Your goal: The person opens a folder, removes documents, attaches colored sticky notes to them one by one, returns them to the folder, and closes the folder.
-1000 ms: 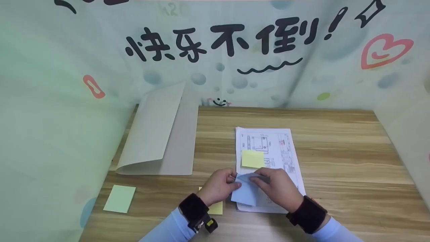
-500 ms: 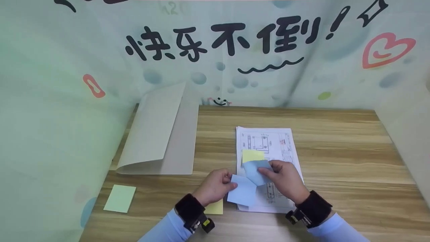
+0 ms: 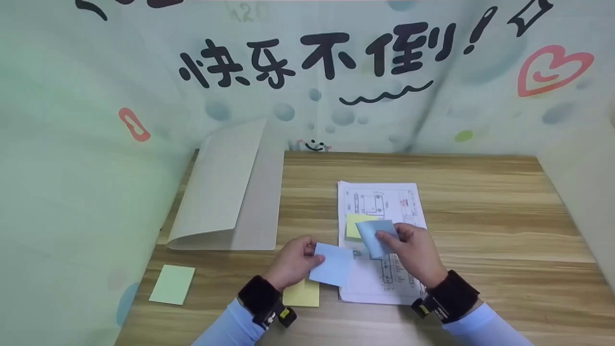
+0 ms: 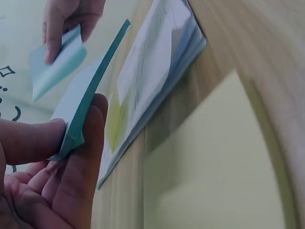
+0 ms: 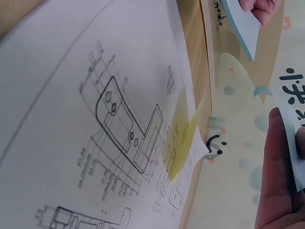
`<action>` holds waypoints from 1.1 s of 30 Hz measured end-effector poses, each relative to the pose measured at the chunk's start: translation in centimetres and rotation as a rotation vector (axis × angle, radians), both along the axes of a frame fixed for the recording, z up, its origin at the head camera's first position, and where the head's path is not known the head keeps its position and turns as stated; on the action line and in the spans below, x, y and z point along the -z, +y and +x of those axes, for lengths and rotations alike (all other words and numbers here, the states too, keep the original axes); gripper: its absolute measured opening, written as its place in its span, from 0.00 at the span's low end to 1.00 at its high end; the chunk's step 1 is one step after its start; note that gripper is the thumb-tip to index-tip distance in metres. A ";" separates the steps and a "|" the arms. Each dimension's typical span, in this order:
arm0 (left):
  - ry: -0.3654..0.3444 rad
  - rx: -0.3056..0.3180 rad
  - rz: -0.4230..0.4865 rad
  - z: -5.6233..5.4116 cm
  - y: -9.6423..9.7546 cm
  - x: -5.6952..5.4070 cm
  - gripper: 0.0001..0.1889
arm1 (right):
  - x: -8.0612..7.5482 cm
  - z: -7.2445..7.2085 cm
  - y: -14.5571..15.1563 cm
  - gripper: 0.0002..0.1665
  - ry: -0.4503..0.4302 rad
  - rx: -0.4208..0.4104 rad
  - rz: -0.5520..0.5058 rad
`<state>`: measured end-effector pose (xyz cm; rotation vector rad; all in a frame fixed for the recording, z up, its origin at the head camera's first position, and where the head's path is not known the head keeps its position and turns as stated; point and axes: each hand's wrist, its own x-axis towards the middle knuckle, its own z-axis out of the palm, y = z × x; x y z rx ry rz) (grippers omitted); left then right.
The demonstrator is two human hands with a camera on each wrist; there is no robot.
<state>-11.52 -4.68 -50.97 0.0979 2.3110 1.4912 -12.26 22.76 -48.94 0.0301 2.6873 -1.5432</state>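
My left hand (image 3: 291, 263) pinches a blue sticky note pad (image 3: 331, 264) between thumb and fingers; its thick edge shows in the left wrist view. A single blue sticky note (image 3: 378, 238), curling at its left side, is pinched by my right hand (image 3: 417, 252), over the stack of printed drawings (image 3: 408, 283). Pad and note are apart. On the top drawing sticks a yellow sticky note (image 3: 354, 227), partly covered by the blue one in the head view. Below my left hand lies a yellow sticky note pad (image 3: 302, 294), overlapped by the hand and the blue pad.
A green sticky note pad (image 3: 172, 284) lies at the front left of the wooden table (image 3: 490, 230). Behind it a grey-white folder (image 3: 216, 192) stands half open. A printed cloth (image 3: 326, 115) hangs along the back and sides.
The blue note has come off the pad in my right hand and moved up and right. My left hand has drawn the blue pad left, uncovering more of the drawing and the yellow pad.
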 end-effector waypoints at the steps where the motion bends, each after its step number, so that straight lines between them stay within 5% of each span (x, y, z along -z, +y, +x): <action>1: 0.012 -0.020 -0.009 -0.3 -0.2 0.0 0.15 | 0.0 0.0 0.1 0.16 0.002 0.000 0.005; 6: 0.093 -0.115 -0.106 -2.0 -0.8 0.2 0.22 | 0.0 0.0 0.4 0.13 0.019 0.004 0.031; 10: 0.152 -0.132 -0.251 -2.8 -0.9 0.7 0.21 | 0.0 0.0 0.6 0.11 0.028 0.000 0.064; 15: 0.203 -0.104 -0.454 -2.5 -0.7 1.2 0.22 | 0.0 0.0 0.9 0.10 0.059 -0.008 0.110; 19: 0.276 -0.072 -0.601 -2.1 -0.3 0.9 0.23 | -0.1 -0.1 1.5 0.08 0.170 -0.013 0.186; 24: 0.371 -0.030 -0.675 -1.6 0.7 0.1 0.23 | 0.0 -0.3 2.3 0.06 0.289 -0.049 0.314; 28: 0.441 0.118 -0.648 -0.8 1.9 -0.8 0.18 | 0.5 -1.0 3.1 0.07 0.461 -0.122 0.476; 33: 0.531 0.505 -0.654 0.4 3.9 -1.3 0.18 | 1.8 -2.2 4.5 0.15 0.689 -0.223 0.665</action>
